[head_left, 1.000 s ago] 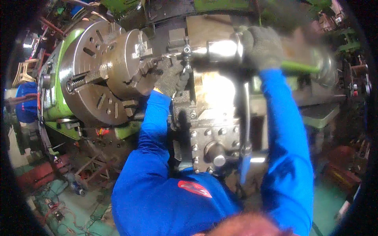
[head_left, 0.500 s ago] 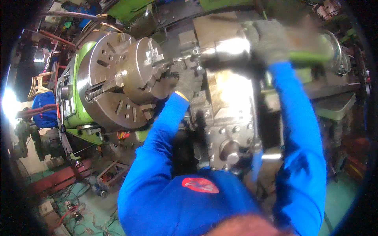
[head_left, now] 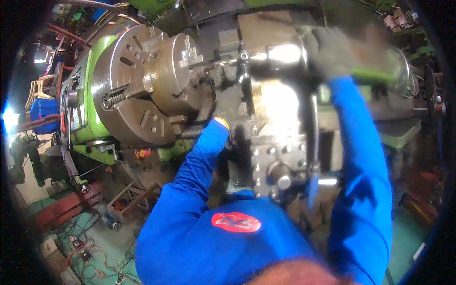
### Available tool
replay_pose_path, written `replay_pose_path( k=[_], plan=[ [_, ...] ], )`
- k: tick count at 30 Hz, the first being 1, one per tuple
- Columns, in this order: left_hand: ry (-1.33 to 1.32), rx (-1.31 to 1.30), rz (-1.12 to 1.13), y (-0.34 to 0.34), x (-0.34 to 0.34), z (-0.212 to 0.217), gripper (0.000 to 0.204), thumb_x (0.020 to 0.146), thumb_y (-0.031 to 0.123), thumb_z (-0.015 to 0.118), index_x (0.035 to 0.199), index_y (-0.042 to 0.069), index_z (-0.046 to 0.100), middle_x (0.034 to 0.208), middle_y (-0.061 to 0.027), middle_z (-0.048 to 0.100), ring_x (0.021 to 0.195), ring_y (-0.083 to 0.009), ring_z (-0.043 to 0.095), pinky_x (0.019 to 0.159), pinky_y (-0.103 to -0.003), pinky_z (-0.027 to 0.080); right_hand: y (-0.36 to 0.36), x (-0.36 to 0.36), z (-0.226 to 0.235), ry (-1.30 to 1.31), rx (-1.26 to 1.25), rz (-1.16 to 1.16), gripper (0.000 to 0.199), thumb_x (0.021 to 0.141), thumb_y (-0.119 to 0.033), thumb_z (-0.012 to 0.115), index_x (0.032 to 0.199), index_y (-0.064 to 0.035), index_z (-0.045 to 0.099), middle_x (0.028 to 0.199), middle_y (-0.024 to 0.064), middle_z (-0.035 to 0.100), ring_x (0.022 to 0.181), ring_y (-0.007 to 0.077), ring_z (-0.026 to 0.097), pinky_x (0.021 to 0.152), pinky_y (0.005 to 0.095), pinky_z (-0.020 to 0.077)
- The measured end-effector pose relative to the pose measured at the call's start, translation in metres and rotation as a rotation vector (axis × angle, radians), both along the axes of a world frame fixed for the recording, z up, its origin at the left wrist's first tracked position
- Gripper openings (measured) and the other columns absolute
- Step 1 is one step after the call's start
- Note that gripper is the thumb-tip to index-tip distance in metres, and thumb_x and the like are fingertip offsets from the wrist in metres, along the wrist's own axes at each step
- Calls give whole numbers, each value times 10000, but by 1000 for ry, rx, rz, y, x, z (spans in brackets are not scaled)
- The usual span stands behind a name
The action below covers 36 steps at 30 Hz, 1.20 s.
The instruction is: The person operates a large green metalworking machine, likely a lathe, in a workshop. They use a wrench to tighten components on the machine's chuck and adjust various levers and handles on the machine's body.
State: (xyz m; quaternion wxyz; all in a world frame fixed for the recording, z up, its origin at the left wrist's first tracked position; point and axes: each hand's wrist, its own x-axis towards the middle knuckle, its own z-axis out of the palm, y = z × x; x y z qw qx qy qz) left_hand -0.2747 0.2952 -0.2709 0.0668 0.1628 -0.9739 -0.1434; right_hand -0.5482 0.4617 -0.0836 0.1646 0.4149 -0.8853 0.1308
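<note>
My left hand (head_left: 228,97), in a dark grey glove, is beside the jaws of a steel lathe chuck (head_left: 166,71), near a slim bar running from the chuck side to the tailstock quill. Its fingers merge with the dark metal, so their grip is hidden. My right hand (head_left: 332,52), also gloved, is at the upper part of the tailstock, right of its shiny steel cylinder (head_left: 282,56); motion smears its fingers. Below the cylinder lies the bright carriage surface, with a bolted square plate (head_left: 279,164) nearer to me.
A large slotted faceplate (head_left: 126,95) stands behind the chuck, against the green headstock (head_left: 97,126). A blue-handled lever (head_left: 313,190) sticks out by my waist. Cables (head_left: 85,256) and a metal frame (head_left: 130,199) lie on the green floor at left.
The view has shifted slightly, so the chuck and faceplate appear a little farther left. My left forearm sits slightly lower; my right hand stays at the tailstock, blurred in both frames.
</note>
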Motion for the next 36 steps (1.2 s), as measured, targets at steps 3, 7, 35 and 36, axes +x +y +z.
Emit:
replay_pose_path(
  k=[3, 7, 35, 36],
  plan=[
    [-11, 53, 64, 6, -3, 16, 241, 994, 176, 516, 988, 13, 693, 960, -256, 710, 898, -418, 707, 763, -520, 556, -5, -8, 3, -50, 121, 40, 426, 992, -445, 498, 1057, -102, 743, 1079, 165, 720, 1076, 397, 640, 945, 523, 500],
    [-206, 143, 128, -5, -11, 6, 270, 931, 192, 614, 1128, 12, 654, 1056, -263, 692, 1018, -439, 668, 863, -532, 534, 2, -11, 10, -21, 211, 201, 443, 992, -429, 475, 1153, -99, 722, 1137, 174, 728, 1081, 382, 675, 963, 524, 508],
    [-28, 242, 414, -31, -6, -41, 384, 896, 124, 668, 1279, 155, 677, 959, -176, 718, 873, -389, 686, 774, -482, 535, 31, -12, 34, -303, 36, 119, 476, 979, -432, 484, 1004, -85, 809, 1047, 142, 774, 1028, 319, 709, 915, 469, 477],
    [-108, -4, 310, -22, -13, -27, 398, 894, 122, 668, 1290, 161, 676, 951, -173, 719, 870, -385, 686, 775, -482, 534, 31, -13, 31, -284, 24, 114, 482, 978, -438, 483, 1005, -83, 808, 1047, 145, 773, 1027, 322, 708, 918, 469, 477]
  ],
)
